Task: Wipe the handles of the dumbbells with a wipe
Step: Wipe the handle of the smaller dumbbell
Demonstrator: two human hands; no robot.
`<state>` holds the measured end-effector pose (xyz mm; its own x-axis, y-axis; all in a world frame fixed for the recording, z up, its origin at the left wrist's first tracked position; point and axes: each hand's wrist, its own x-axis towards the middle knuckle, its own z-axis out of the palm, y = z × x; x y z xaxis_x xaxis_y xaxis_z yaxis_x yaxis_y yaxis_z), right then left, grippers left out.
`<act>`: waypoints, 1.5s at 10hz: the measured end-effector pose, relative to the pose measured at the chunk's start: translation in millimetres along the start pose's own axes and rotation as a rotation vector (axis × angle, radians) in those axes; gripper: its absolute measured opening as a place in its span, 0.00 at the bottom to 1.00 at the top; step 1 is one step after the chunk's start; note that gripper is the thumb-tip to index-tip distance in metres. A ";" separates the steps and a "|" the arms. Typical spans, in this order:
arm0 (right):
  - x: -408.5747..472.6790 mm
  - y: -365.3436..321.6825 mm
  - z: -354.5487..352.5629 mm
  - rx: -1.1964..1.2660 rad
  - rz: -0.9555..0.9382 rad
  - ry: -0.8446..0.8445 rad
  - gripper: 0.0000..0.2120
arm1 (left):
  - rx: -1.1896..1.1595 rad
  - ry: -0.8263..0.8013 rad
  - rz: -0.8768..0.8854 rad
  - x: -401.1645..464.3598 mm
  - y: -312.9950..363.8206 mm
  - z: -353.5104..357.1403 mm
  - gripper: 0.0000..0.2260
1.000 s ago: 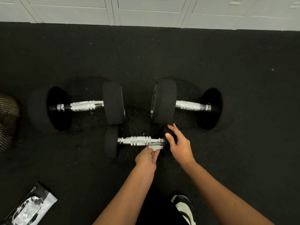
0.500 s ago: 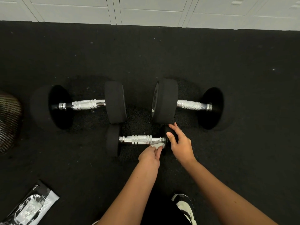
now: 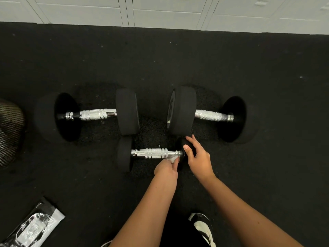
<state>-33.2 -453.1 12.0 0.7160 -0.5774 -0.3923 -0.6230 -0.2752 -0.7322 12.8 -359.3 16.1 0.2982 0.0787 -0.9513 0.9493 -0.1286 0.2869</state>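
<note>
Three black dumbbells with chrome handles lie on the dark rubber floor. The small dumbbell point(image 3: 153, 153) lies nearest me, between two large ones. My left hand point(image 3: 166, 169) pinches a white wipe point(image 3: 171, 159) against the underside of its handle, near the right end. My right hand point(image 3: 198, 158) rests on the small dumbbell's right head, fingers curved over it. The large left dumbbell point(image 3: 96, 114) and the large right dumbbell point(image 3: 210, 115) lie behind, untouched.
A black and white wipe packet point(image 3: 35, 227) lies on the floor at the lower left. A dark mesh object point(image 3: 9, 132) sits at the left edge. White locker doors point(image 3: 163, 11) run along the back. My shoe point(image 3: 204, 227) shows at the bottom.
My left hand with the wipe has crept slightly rightward along the small dumbbell's handle toward its right end. My right hand stays on the right head.
</note>
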 end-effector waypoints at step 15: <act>-0.3 0.4 0.4 -0.024 -0.030 0.008 0.20 | 1.340 -0.127 2.040 64.9 4.3 -55.0 0.14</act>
<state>-33.6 -452.8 11.6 0.7317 -0.5751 -0.3657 -0.6091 -0.3110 -0.7296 41.8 -300.4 -38.2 0.3073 -0.9131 0.2679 -0.9253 -0.2210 0.3082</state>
